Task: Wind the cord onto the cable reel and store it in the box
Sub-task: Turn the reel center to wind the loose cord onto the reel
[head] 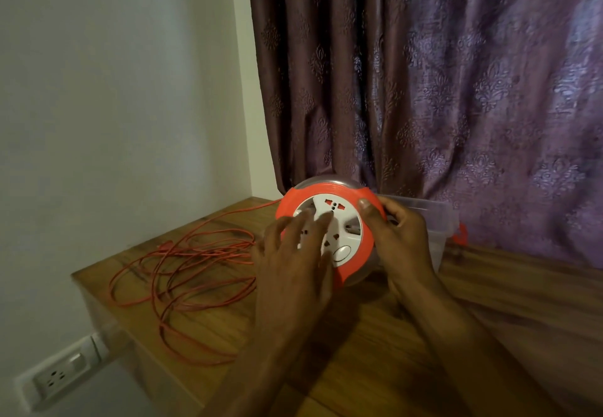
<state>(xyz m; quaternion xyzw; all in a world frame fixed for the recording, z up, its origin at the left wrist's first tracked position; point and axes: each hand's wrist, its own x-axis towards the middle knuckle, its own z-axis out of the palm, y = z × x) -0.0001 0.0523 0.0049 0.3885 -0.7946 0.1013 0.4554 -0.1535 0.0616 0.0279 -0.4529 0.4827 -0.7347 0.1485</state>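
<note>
Cord (pixel 182 273) lies in loose orange loops on the wooden counter (pixel 375 367) at left, beside the left hand (pixel 293 266) spread flat over the white socket face of the cable reel (pixel 329 220), whose orange rim the right hand (pixel 398 240) grips in front of the clear box (pixel 437 220).

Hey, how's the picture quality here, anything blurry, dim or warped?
Head view: dim, soft indoor light, no glare. The left hand is smeared by motion blur over the reel; the right hand is sharper. The cord loops look soft. Wide-angle distortion tilts the wall edge and bends the table edges. The curtain looks noisy and washed on the right.
</note>
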